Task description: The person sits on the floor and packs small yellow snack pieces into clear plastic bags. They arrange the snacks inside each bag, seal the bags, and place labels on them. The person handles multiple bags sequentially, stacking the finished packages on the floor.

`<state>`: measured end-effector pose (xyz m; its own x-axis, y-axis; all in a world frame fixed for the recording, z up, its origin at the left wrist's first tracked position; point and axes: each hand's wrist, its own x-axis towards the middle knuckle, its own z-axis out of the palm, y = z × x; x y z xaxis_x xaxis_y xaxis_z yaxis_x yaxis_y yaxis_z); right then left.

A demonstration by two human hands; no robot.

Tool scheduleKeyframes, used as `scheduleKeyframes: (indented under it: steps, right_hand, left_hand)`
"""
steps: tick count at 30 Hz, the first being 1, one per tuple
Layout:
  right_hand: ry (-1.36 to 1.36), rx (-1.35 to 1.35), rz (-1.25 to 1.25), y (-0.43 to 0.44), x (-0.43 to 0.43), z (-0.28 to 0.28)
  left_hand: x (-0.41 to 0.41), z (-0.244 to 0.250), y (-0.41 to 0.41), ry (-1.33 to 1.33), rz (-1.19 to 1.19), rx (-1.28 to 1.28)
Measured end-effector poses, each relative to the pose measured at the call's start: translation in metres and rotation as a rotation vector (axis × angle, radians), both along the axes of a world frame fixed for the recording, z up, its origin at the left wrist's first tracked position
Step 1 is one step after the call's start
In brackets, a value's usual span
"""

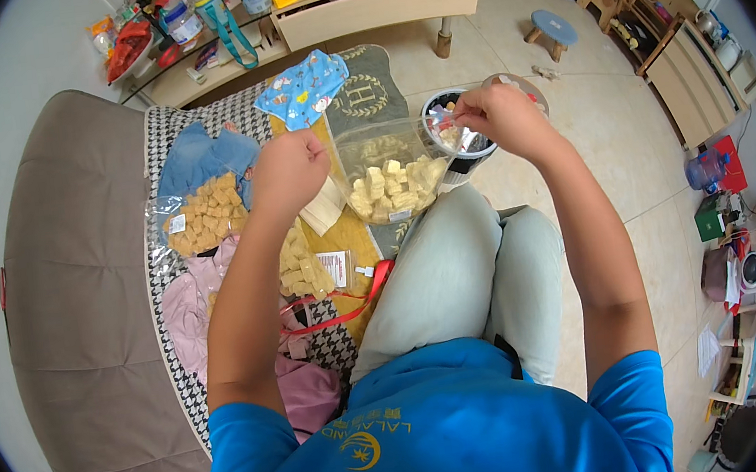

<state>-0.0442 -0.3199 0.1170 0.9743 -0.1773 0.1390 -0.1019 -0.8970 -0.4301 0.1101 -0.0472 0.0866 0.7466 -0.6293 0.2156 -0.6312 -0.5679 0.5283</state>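
A clear plastic bag [394, 189] with pale cream, dried-looking chunks hangs stretched between both hands. My left hand [291, 169] is closed at its upper left edge, and my right hand [500, 116] pinches the upper right corner. Left of my left forearm lies a clear bag of tan chunks [206, 216], bearing a white label, partly on blue denim cloth [194, 158]. Another bag of pale yellow pieces [304, 268] is partly hidden by my left forearm. Beside it are a small clear packet with a printed card [335, 268] and a red lanyard [370, 292].
Under my right hand stands a waste bin [464, 168] with litter. Pink clothing [185, 311] and a blue patterned cloth [304, 92] lie on the sofa, by its grey backrest [90, 321]. A low cabinet [382, 11] is ahead; a blue-topped stool [554, 27] stands on the floor.
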Motion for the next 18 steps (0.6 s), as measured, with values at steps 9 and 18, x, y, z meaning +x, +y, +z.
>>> scheduleKeyframes:
  steps: [9, 18]
  right_hand:
    - [-0.175, 0.707, -0.108, -0.003, -0.005, -0.046]
    - [-0.102, 0.609, -0.234, 0.007, 0.015, -0.046]
  left_hand:
    - [0.005, -0.008, -0.006, 0.134, 0.102, -0.158]
    - [-0.007, 0.003, -0.007, 0.065, 0.082, -0.195]
